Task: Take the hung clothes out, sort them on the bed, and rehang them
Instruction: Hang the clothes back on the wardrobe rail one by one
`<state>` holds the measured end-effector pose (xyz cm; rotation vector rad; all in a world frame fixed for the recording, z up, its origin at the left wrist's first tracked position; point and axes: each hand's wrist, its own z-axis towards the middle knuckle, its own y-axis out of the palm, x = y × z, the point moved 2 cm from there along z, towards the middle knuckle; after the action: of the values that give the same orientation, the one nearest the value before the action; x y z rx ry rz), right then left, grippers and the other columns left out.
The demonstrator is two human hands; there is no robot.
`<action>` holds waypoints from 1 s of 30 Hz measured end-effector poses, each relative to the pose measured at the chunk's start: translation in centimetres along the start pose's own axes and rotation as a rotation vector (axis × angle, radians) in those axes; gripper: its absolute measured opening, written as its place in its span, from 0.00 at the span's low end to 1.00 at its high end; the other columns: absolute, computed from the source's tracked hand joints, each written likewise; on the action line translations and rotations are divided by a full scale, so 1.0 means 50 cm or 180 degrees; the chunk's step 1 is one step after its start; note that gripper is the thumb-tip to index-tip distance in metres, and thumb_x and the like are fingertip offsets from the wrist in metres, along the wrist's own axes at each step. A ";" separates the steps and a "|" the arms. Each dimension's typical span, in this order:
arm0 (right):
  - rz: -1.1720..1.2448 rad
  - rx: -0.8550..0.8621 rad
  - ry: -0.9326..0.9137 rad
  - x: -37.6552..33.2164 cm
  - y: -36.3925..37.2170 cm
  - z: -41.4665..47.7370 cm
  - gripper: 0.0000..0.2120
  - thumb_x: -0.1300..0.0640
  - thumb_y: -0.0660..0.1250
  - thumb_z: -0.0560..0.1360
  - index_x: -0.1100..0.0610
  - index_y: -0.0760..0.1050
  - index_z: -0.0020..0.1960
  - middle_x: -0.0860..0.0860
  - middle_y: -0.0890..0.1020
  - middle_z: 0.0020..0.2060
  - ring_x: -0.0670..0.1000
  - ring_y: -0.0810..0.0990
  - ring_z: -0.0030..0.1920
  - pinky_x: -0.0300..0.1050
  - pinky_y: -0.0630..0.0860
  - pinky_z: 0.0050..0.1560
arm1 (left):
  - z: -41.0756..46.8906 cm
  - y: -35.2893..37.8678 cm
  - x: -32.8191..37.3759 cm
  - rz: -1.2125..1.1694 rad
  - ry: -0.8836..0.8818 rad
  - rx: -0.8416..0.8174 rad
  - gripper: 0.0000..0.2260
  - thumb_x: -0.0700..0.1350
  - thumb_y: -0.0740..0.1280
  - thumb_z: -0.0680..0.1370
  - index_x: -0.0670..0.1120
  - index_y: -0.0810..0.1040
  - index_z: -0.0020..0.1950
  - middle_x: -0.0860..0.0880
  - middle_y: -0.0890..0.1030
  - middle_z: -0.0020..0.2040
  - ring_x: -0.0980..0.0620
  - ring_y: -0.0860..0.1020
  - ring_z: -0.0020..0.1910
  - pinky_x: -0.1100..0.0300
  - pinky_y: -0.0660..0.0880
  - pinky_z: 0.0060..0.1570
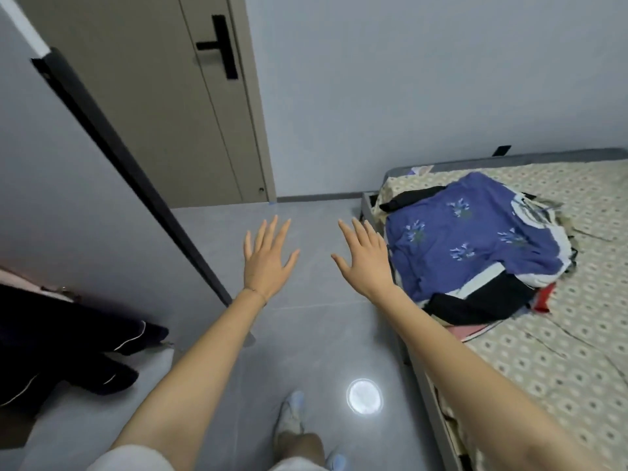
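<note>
From the head camera, both arms reach forward over the grey floor (306,334). The left hand (266,260) and the right hand (365,260) are spread flat, fingers straight and apart, holding nothing. The pile of clothes (475,249) lies at the near left corner of the bed (577,351), a blue floral garment (469,232) on top, with black, white and red pieces under it. Dark clothes (68,341) hang at the left edge, beside a wardrobe door (85,198).
</note>
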<state>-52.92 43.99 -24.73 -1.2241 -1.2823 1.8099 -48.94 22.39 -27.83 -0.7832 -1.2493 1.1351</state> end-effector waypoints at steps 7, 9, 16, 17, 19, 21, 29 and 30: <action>-0.0060 0.0176 0.0796 0.214 -0.061 0.035 0.32 0.43 0.59 0.80 0.48 0.51 0.80 0.52 0.54 0.79 0.56 0.49 0.79 0.55 0.48 0.76 | 0.204 0.106 0.166 -0.0039 0.0637 -0.0313 0.32 0.65 0.47 0.79 0.53 0.56 0.80 0.47 0.57 0.80 0.46 0.54 0.80 0.40 0.44 0.76; -0.0095 0.0231 0.1019 0.276 -0.073 0.053 0.32 0.43 0.58 0.81 0.47 0.50 0.80 0.51 0.54 0.79 0.56 0.48 0.79 0.55 0.48 0.76 | 0.266 0.138 0.215 -0.0094 0.0828 -0.0391 0.33 0.66 0.46 0.77 0.53 0.56 0.80 0.47 0.57 0.80 0.46 0.54 0.79 0.40 0.45 0.76; -0.0124 0.0422 0.1818 0.453 -0.132 0.106 0.32 0.43 0.58 0.81 0.47 0.49 0.80 0.52 0.52 0.79 0.57 0.47 0.79 0.57 0.48 0.76 | 0.480 0.228 0.386 -0.0151 0.1530 -0.0612 0.34 0.66 0.47 0.77 0.52 0.58 0.80 0.47 0.59 0.80 0.44 0.57 0.79 0.39 0.47 0.75; -0.0126 0.0479 0.1934 0.475 -0.141 0.110 0.32 0.43 0.58 0.81 0.47 0.49 0.80 0.52 0.52 0.79 0.57 0.47 0.79 0.57 0.48 0.76 | 0.507 0.238 0.411 -0.0132 0.1648 -0.0629 0.34 0.66 0.47 0.77 0.52 0.58 0.80 0.47 0.59 0.80 0.44 0.57 0.79 0.39 0.47 0.75; -0.0143 0.0581 0.2168 0.518 -0.160 0.116 0.32 0.42 0.58 0.81 0.47 0.48 0.80 0.52 0.52 0.79 0.56 0.47 0.79 0.57 0.47 0.76 | 0.557 0.263 0.462 -0.0099 0.1850 -0.0688 0.34 0.66 0.46 0.77 0.52 0.57 0.80 0.47 0.58 0.80 0.45 0.56 0.79 0.40 0.47 0.75; -0.0172 0.0649 0.2362 0.563 -0.175 0.118 0.33 0.42 0.58 0.81 0.48 0.48 0.80 0.52 0.52 0.79 0.56 0.47 0.79 0.57 0.48 0.76 | 0.596 0.289 0.513 -0.0084 0.2004 -0.0723 0.34 0.66 0.45 0.78 0.52 0.57 0.80 0.46 0.59 0.80 0.44 0.56 0.79 0.39 0.47 0.75; -0.0106 0.0767 0.2973 0.764 -0.217 0.110 0.34 0.42 0.59 0.80 0.47 0.47 0.80 0.53 0.51 0.80 0.56 0.45 0.79 0.57 0.49 0.77 | 0.694 0.424 0.741 -0.0095 0.2492 -0.1014 0.30 0.61 0.55 0.82 0.54 0.52 0.81 0.49 0.52 0.81 0.47 0.50 0.80 0.41 0.45 0.76; -0.0092 0.0769 0.3026 0.791 -0.221 0.110 0.34 0.42 0.59 0.80 0.47 0.47 0.80 0.53 0.50 0.80 0.56 0.45 0.79 0.57 0.48 0.77 | 0.707 0.440 0.768 -0.0081 0.2529 -0.1040 0.30 0.61 0.55 0.82 0.54 0.51 0.81 0.49 0.51 0.82 0.47 0.49 0.80 0.41 0.46 0.76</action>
<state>-74.04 79.57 -27.24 -1.6026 -0.5131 1.0489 -90.47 60.91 -29.46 -1.2974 -0.7583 0.4940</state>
